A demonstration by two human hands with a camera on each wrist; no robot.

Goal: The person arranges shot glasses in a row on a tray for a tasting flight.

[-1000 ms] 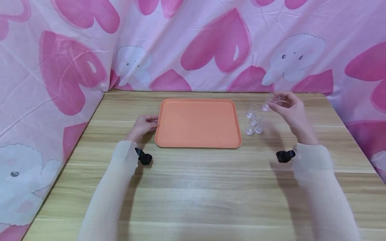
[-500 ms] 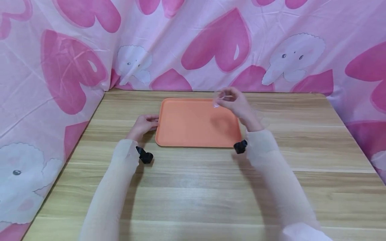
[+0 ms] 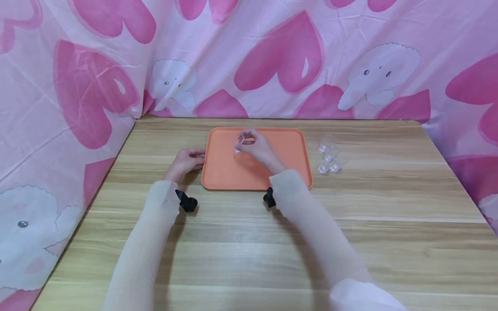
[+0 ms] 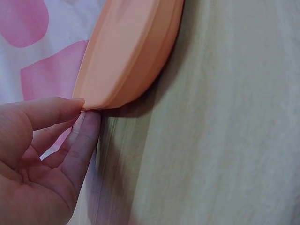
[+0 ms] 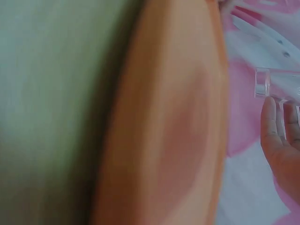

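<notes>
Gripping one clear cup [image 5: 276, 84] over the tray [image 3: 218, 172] with my right hand [image 3: 258, 149]; left hand [image 3: 184, 161] pinches tray edge. None seen placed yet; remaining cups [image 3: 328, 157] mid-right.

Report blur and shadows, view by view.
Head view: the right hand casts a soft shadow on the tray; left wrist: dimmer, left hand fairly clear, tray shading the table; right wrist: tray and table blurred, a soft dark patch on the tray.

right hand [image 5: 287, 154]: holds clear cup [image 5: 279, 85] | orange tray [image 5: 183, 112]: blurred | pink-white cloth [image 5: 246, 187]: behind
</notes>
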